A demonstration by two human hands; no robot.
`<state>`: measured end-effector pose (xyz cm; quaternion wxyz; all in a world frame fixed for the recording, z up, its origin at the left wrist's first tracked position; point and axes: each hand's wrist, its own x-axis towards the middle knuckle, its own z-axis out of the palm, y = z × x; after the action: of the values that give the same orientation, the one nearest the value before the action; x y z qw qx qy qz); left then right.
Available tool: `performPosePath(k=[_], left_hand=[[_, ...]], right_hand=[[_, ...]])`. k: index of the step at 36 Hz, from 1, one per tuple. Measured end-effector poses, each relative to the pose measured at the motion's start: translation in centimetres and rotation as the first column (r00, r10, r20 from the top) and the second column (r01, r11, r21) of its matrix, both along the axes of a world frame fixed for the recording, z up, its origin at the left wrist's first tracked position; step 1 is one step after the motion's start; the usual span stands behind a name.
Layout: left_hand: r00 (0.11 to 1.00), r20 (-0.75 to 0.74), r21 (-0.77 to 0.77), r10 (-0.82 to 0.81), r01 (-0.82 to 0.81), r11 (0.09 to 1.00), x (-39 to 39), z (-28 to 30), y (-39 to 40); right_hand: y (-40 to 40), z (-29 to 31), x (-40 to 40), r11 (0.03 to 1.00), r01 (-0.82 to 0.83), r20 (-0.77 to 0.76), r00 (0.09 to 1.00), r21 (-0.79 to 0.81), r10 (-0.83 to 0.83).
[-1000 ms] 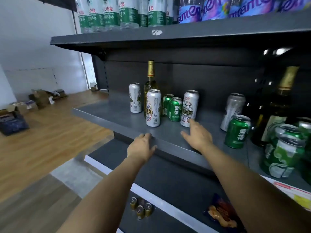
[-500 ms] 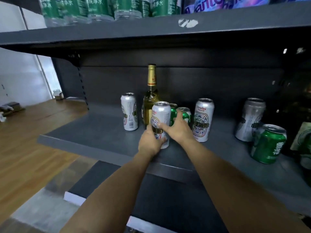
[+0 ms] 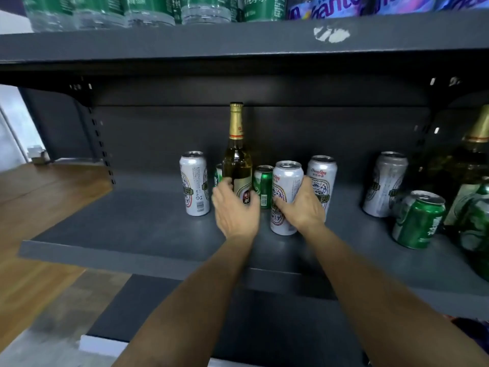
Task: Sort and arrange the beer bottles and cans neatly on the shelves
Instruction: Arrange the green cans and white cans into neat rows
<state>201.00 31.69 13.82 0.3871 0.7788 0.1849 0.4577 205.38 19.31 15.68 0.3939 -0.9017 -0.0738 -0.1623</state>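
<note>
On the grey middle shelf (image 3: 111, 229) stands a gold-necked beer bottle (image 3: 236, 157). My left hand (image 3: 234, 210) is in front of its lower body, fingers curling round it. My right hand (image 3: 301, 205) grips a tall white can (image 3: 285, 186) just right of the bottle. A second white can (image 3: 324, 178) stands behind my right hand. A third white can (image 3: 194, 182) stands left of the bottle. Small green cans (image 3: 263, 185) sit behind, between bottle and held can.
A silver can (image 3: 383, 184) and a green can (image 3: 418, 219) stand at the right, beside dark green bottles (image 3: 473, 165). The upper shelf (image 3: 238, 46) carries water bottles and hangs low over the beer bottle's cap. Wooden floor (image 3: 39, 207) lies to the left.
My left hand has left the white can and gone to the beer bottle. My right hand now holds that white can, which stands further right. The view has moved closer.
</note>
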Motion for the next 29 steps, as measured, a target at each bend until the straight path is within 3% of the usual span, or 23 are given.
performPosePath(k=[3,5,8,16,20,23,29], left_hand=[[0.999,-0.039,-0.115,0.018,-0.023,0.993,1.5,1.1,1.6],[0.989,-0.119,-0.226,-0.092,0.063,0.972,2.7,1.0,2.7],[0.961,-0.105,-0.369,-0.255,0.2,0.908,4.4,0.3,4.2],[0.951,-0.192,-0.271,-0.244,0.187,0.944,5.5,-0.8,5.0],[0.95,-0.242,-0.199,-0.199,0.152,0.968,4.0,-0.5,4.9],[0.95,-0.255,-0.15,-0.179,0.144,0.978,1.5,-0.2,4.7],[0.952,-0.254,-0.093,-0.17,0.151,0.984,-5.2,1.8,2.5]], right_hand=[[0.0,-0.1,0.0,1.0,-0.01,0.01,1.0,0.008,0.01],[0.0,-0.3,-0.1,1.0,-0.004,0.021,1.0,0.019,0.004],[0.0,-0.3,-0.2,0.999,-0.005,0.026,1.0,0.039,0.004],[0.5,-0.4,-0.8,0.997,0.027,0.073,0.997,0.07,-0.032],[0.3,0.0,-2.7,0.977,0.209,0.297,0.93,0.051,-0.214],[-0.2,0.7,-4.4,0.977,0.214,0.466,0.865,-0.005,-0.187],[-1.8,3.2,-8.0,0.983,0.183,0.477,0.863,0.02,-0.17]])
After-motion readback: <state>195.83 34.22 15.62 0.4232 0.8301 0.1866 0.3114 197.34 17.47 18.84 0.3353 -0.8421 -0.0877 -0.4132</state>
